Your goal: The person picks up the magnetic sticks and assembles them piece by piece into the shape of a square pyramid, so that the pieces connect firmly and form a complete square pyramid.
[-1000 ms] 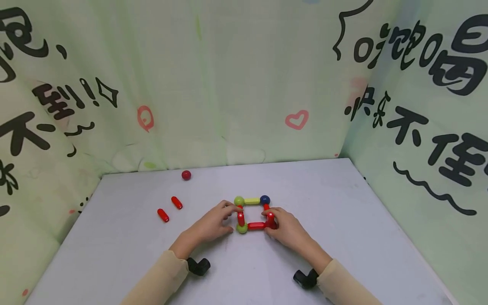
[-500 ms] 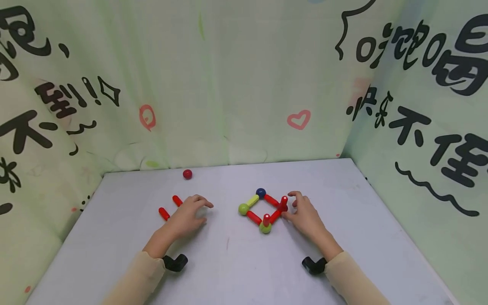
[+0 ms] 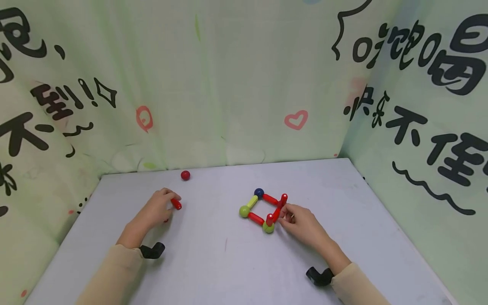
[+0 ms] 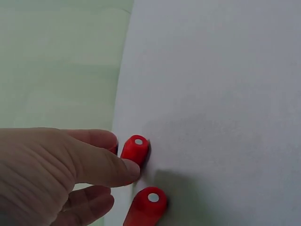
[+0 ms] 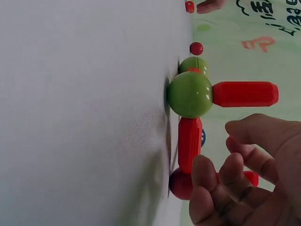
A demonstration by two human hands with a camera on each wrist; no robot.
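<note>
In the head view my left hand (image 3: 156,207) pinches a red magnetic rod (image 3: 176,204) between thumb and forefinger; the left wrist view shows its pale end tip. A second red rod (image 4: 146,207) lies close below that hand. My right hand (image 3: 303,224) is beside a four-sided frame of magnetic rods and balls, its fingers loosely bent around nothing. The frame has a blue ball (image 3: 259,193), a yellow rod (image 3: 252,201), two green balls (image 5: 190,94), a red ball (image 5: 181,183) and red rods. One upright red rod (image 5: 247,94) stands on the near green ball, another on the red ball.
A loose red ball (image 3: 185,175) lies near the table's back edge. The white table (image 3: 228,271) meets a printed curtain (image 3: 244,84) at its back and sides. A black wrist camera (image 3: 320,276) sits at each cuff.
My left hand left the frame and moved left to the loose red rods, pinching one. The frame was turned to a diamond position; my right hand moved off, then back close beside it.
</note>
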